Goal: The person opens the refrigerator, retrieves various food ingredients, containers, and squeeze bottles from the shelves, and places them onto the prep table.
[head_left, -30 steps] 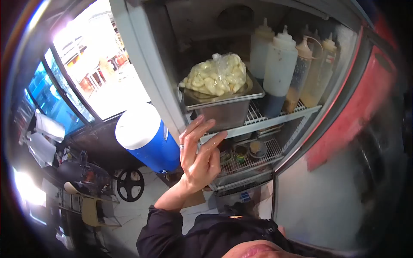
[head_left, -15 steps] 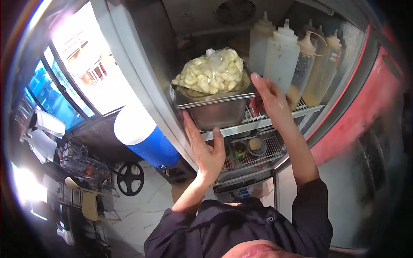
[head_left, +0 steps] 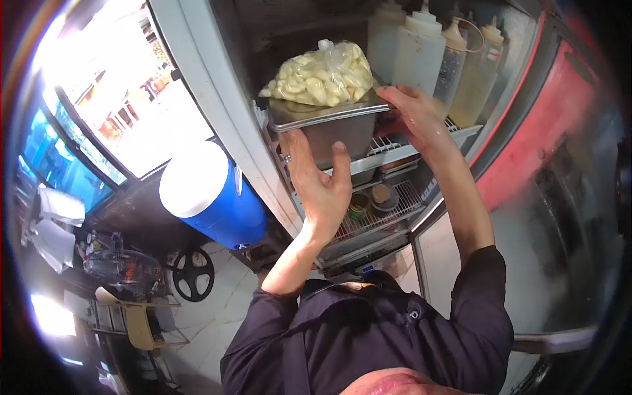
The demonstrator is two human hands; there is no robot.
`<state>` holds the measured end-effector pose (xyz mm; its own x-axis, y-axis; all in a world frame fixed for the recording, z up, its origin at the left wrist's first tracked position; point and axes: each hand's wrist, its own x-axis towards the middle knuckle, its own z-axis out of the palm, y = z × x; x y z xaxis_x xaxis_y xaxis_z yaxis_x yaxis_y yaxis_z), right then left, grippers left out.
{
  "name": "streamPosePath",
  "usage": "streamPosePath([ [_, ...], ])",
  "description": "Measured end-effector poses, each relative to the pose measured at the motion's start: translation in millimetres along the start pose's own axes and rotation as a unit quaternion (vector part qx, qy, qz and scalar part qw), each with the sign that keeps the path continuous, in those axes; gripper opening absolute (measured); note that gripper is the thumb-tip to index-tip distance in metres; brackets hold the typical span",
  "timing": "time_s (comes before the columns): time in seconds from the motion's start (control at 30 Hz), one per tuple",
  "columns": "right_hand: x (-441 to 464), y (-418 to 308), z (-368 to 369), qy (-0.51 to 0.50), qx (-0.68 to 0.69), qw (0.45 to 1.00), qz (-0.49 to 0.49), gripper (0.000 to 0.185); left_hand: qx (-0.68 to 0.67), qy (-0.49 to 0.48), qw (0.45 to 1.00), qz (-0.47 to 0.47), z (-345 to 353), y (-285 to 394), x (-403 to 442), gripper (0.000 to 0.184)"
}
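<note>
A lidded steel container [head_left: 336, 137] sits on the upper wire shelf of an open fridge. On its lid rests a knotted clear plastic bag [head_left: 322, 76] of pale, clove-like pieces. My left hand [head_left: 319, 187] is against the container's front left side, thumb up on the front face, fingers partly hidden beside it. At the right edge of the lid, my right hand [head_left: 418, 118] has its fingers wrapped round the rim and side. Both hands hold the container between them.
Several squeeze bottles [head_left: 420, 52] stand right of the container. Small jars [head_left: 382, 196] sit on the lower shelf [head_left: 409, 197]. A blue cooler with a white lid [head_left: 230, 210] stands left of the fridge. The open red-edged door [head_left: 526, 145] is on the right.
My right hand has come into view and closed on the container's right side. My left hand has moved up against its left side. The camera view has shifted.
</note>
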<state>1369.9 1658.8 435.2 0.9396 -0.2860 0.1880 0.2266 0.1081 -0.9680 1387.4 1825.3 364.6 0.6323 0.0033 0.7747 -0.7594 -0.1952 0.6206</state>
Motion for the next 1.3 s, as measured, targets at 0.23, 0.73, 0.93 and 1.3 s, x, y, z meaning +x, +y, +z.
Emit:
streamPosePath([
  [0.23,-8,-19,2,0.026,-0.006,0.999,-0.038,0.031,-0.026,0.019,0.998,0.060,-4,4,12,0.061],
  [0.73,-199,-41,19,0.394,-0.049,0.911,-0.109,0.041,-0.200,-0.189,0.941,0.196,-59,56,-62,0.065],
  [0.93,-312,9,11,0.516,-0.124,0.843,-0.084,0.067,-0.401,-0.244,0.871,0.147,-55,45,-138,0.060],
  [1.3,-484,75,99,0.698,-0.172,0.695,0.025,0.027,-0.504,-0.459,0.707,0.191,-73,30,-252,0.063],
])
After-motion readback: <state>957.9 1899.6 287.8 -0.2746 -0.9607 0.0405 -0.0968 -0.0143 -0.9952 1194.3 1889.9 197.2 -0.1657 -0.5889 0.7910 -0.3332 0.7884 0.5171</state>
